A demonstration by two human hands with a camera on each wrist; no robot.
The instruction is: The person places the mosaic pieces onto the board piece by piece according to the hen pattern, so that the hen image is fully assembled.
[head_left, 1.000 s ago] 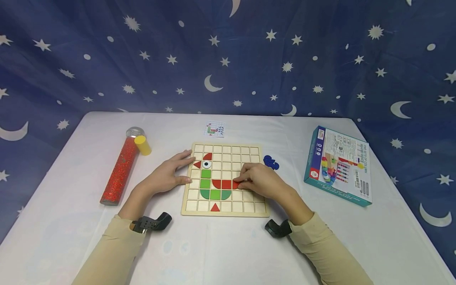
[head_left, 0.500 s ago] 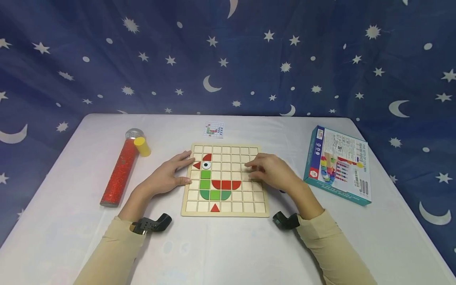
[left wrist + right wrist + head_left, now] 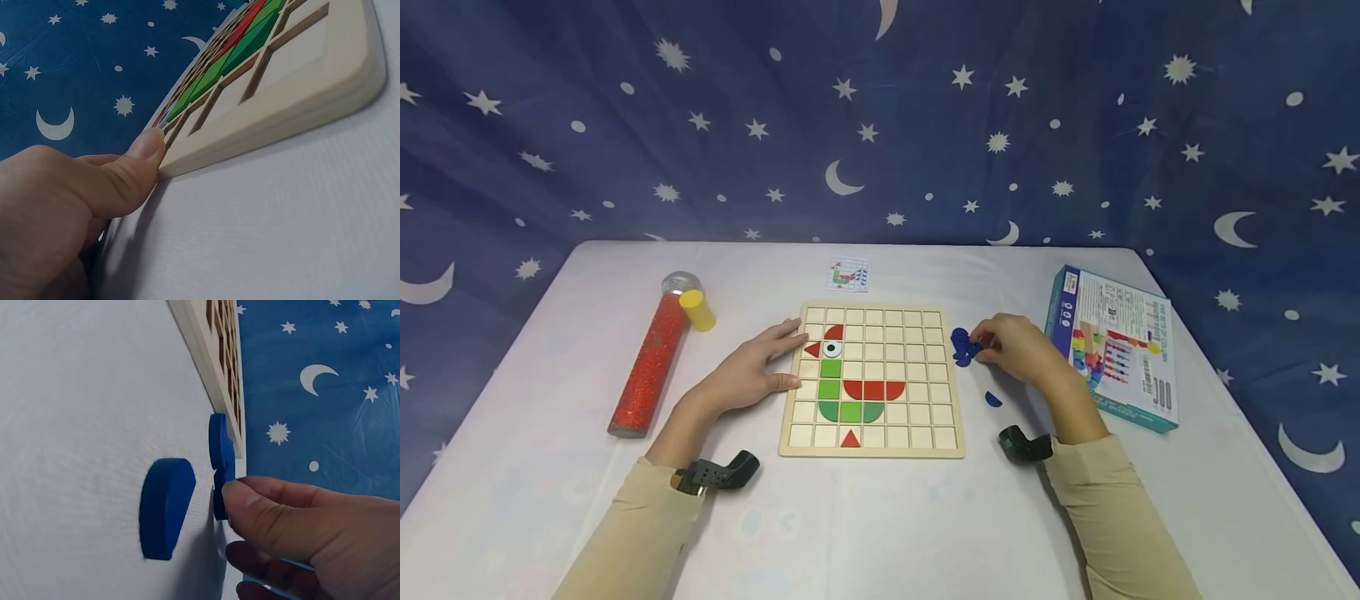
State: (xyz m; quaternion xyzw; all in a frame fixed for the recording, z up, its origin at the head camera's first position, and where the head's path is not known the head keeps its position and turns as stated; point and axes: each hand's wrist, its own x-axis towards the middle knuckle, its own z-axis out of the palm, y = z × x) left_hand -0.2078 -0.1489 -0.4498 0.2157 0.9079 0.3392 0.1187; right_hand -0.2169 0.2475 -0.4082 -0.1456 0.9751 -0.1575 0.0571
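In the head view, the right hand (image 3: 1018, 346) has been drawn off the board (image 3: 872, 452) and brought to the blue pieces (image 3: 961, 346), clustered on the table (image 3: 865, 533) just beside the board's right edge. The cluster is uncovered now, and a lone blue piece (image 3: 993, 399) is shown nearer the person, apart from the rest. The right fingers are bent over the cluster's right side. The left hand (image 3: 748, 367) is kept at the board's left edge, its fingers relaxed and fairly straight. On the board, a row of red pieces (image 3: 874, 390) is set above a row of green pieces (image 3: 851, 412); up the left, green squares (image 3: 830, 379) are topped by an eye piece (image 3: 832, 348). A card (image 3: 847, 274) is laid beyond the far edge, a red tube (image 3: 647, 367) and a yellow cylinder (image 3: 697, 311) are placed to the left, and a box (image 3: 1131, 350) to the right.

In the left wrist view, the board's rim is touched by the left thumb; nothing is seen clasped.

In the right wrist view, the cluster is met by the right thumb tip; whether a piece is pinched cannot be told. The lone piece is left untouched on the table.
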